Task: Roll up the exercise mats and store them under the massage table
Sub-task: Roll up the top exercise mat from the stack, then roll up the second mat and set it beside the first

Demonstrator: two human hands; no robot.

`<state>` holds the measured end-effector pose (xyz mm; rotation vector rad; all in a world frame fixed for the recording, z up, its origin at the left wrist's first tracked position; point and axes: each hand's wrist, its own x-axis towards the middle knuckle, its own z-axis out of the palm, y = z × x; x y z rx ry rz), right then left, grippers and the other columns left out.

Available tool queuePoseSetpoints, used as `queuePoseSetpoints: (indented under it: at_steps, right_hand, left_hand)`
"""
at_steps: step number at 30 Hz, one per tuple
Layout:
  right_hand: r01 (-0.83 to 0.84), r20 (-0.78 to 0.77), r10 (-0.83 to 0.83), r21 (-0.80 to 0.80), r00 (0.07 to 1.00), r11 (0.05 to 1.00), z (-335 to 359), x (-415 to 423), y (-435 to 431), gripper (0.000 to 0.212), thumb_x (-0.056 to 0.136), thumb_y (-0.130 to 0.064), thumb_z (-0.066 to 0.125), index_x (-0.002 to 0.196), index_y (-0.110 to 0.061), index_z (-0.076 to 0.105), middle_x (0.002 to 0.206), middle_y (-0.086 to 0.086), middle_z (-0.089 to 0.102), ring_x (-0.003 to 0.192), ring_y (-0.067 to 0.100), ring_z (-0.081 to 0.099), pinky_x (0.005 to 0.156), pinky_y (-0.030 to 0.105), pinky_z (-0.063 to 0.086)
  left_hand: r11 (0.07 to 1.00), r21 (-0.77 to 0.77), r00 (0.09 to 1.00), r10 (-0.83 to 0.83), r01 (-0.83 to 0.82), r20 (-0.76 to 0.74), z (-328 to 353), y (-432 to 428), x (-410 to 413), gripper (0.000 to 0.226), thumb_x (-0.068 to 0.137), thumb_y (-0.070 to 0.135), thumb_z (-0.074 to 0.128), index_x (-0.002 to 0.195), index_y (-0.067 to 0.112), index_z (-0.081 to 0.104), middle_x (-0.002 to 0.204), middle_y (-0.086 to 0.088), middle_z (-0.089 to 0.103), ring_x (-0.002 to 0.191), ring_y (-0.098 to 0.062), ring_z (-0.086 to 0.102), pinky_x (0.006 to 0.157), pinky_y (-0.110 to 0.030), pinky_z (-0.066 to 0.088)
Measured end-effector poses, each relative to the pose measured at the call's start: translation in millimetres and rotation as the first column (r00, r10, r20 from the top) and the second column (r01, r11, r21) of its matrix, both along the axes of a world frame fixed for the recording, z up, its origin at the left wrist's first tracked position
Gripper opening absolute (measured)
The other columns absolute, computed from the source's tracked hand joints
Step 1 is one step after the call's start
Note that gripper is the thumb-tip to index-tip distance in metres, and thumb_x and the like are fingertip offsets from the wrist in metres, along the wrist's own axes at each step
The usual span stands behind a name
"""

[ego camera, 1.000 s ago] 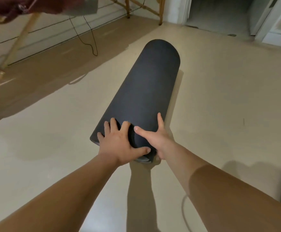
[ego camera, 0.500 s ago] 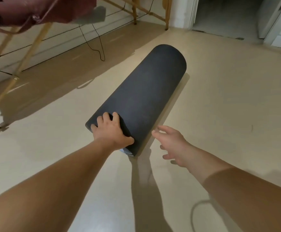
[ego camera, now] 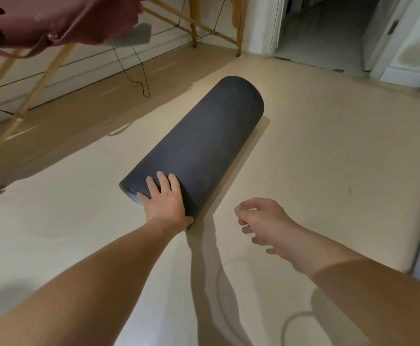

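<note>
Down to one hand on the rolled mat (ego camera: 204, 143) now. Pressing with the left hand (ego camera: 165, 198) on the near end of the roll, fingers spread and laid fairly straight over the top curve, thumb tucked down at the rim on the right side; more a flat push than a clamp, as far as can be told. Lifted clear with the right hand (ego camera: 261, 221), planted on that same end beside the left a second ago; hanging now above the floor (ego camera: 329, 171), to the right of the left hand and apart from the roll, fingers loosely curled, holding nothing. Lying on the floor and stretching away from the left fingertips, forward and to the right, fully wound, no flat length left showing. Seemingly swung a touch more rightward at the far end than a second ago, though hard to separate from head movement. Rolling of this mat judged done, then; storing not yet. Up and to the left of the left hand, the massage table (ego camera: 54, 23), dark red top on wooden legs, well apart from the roll. Probably calling for a leftward push or roll from that one hand, with care against unwinding once released. No second mat in sight.
</note>
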<state>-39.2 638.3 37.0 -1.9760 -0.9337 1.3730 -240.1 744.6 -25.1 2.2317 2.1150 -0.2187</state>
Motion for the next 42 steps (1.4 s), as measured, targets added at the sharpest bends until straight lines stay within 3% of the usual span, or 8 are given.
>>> queuePoseSetpoints:
  at_steps: [10,16,22,27,32,36,39,42]
  right_hand:
    - [-0.078,-0.034,0.078,-0.010,0.996,0.997,-4.5,-26.5,9.4,0.025,0.104,-0.041,0.062,0.124,-0.027,0.066,0.120,0.000,0.072,0.080,0.009,0.065,0.056,0.025,0.041]
    - [-0.029,-0.015,0.029,-0.011,0.999,1.000,-8.1,-13.8,2.3,0.021,0.102,-0.038,0.063,0.119,-0.026,0.068,0.117,0.003,0.073,0.078,0.011,0.065,0.057,0.025,0.044]
    - [-0.076,0.116,0.070,0.055,0.991,0.996,-5.8,18.8,-22.6,0.017,0.101,-0.039,0.063,0.106,-0.025,0.072,0.104,-0.004,0.071,0.076,0.012,0.062,0.058,0.024,0.039]
    - [-0.180,0.352,0.168,0.002,0.921,0.984,-26.1,101.4,-108.1,0.018,0.100,-0.036,0.065,0.100,-0.020,0.073,0.080,-0.013,0.062,0.072,0.011,0.059,0.060,0.019,0.038]
    - [-0.177,0.434,0.248,-0.197,0.866,0.964,-25.5,192.7,-262.2,0.020,0.101,-0.038,0.062,0.108,-0.023,0.074,0.091,-0.011,0.066,0.089,0.013,0.063,0.077,0.025,0.044]
    - [-0.128,0.426,0.251,-0.297,0.869,0.946,-35.9,232.0,-379.0,0.021,0.101,-0.040,0.060,0.104,-0.025,0.074,0.093,-0.014,0.068,0.089,0.009,0.064,0.071,0.016,0.043]
    - [-0.098,0.383,0.204,-0.278,0.901,0.956,-50.6,235.8,-438.1,0.013,0.100,-0.036,0.064,0.097,-0.028,0.073,0.093,-0.012,0.072,0.089,0.010,0.067,0.072,0.013,0.045]
    - [-0.118,0.420,0.204,-0.223,0.884,0.968,-71.6,232.1,-476.7,0.017,0.100,-0.030,0.066,0.104,-0.018,0.078,0.100,-0.004,0.075,0.097,0.015,0.069,0.081,0.017,0.047]
  left_hand:
    - [0.991,0.016,0.991,-0.131,0.132,-0.033,5.7,32.1,-67.4,0.121,0.079,0.060,0.082,0.165,0.027,0.004,0.174,-0.006,0.005,0.160,-0.037,0.005,0.129,-0.055,0.022]
    - [0.990,0.063,0.991,-0.125,0.128,-0.047,25.6,23.2,-41.3,0.100,0.091,0.061,0.067,0.164,0.024,0.010,0.174,-0.010,0.008,0.161,-0.038,0.000,0.127,-0.065,0.005]
    - [0.945,0.035,0.882,-0.316,0.324,0.349,32.7,-55.2,40.6,0.074,0.099,0.045,0.063,0.161,0.019,0.033,0.170,-0.007,0.027,0.156,-0.029,0.026,0.125,-0.041,0.028]
    - [0.850,-0.119,0.763,-0.387,0.512,0.518,-7.2,-152.8,130.6,0.064,0.097,0.036,0.063,0.154,0.017,0.044,0.158,-0.002,0.045,0.140,-0.024,0.049,0.111,-0.040,0.047]
    - [0.482,-0.282,0.543,-0.578,0.830,0.610,-35.3,-288.6,215.1,0.043,0.094,0.040,0.049,0.124,0.015,0.068,0.124,-0.007,0.067,0.113,-0.031,0.065,0.088,-0.030,0.049]
    - [0.042,-0.310,0.226,-0.777,0.950,0.587,-53.6,-387.4,256.0,0.034,0.100,0.031,0.056,0.128,0.013,0.063,0.138,-0.003,0.056,0.127,-0.022,0.053,0.103,-0.029,0.041]
    - [-0.057,-0.340,0.112,-0.883,0.939,0.456,-68.5,-428.7,260.9,0.044,0.102,0.038,0.055,0.138,0.014,0.057,0.152,-0.006,0.045,0.142,-0.028,0.040,0.119,-0.037,0.034]
    - [-0.109,-0.410,0.027,-0.950,0.906,0.312,-78.2,-456.1,238.8,0.075,0.101,0.051,0.056,0.162,0.016,0.030,0.175,-0.013,0.002,0.161,-0.031,-0.005,0.130,-0.048,0.000]
